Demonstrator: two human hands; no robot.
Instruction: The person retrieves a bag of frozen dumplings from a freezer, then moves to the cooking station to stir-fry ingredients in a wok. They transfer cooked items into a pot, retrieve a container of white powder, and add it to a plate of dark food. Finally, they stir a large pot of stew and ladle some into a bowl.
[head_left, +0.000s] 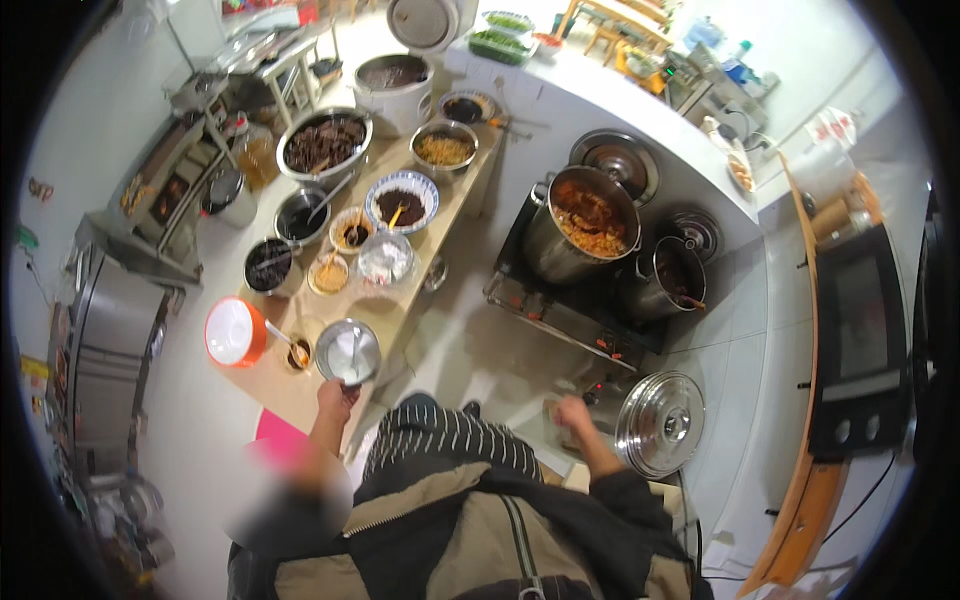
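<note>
My left hand (337, 401) is closed on the near rim of a metal bowl (324, 361) at the edge of the long table. White contents and a metal spoon (358, 354) are in the bowl. Left of it stands a small container of dark, orange-tinged sauce (300, 354) with a white-handled spoon, then an orange bowl with a white inside (235, 331). My right hand (571, 412) hangs apart over the floor, left of a large glass-and-metal lid (660, 425); its fingers look curled, and nothing shows in them, but the hand is blurred.
Several bowls of sauces and seasonings line the table (397, 307). Across the aisle, a large metal pot of reddish food (592, 217) and a smaller pot (670, 277) stand on a stove (555, 315). A black microwave (859, 345) is at the right. A white counter (600, 90) runs behind.
</note>
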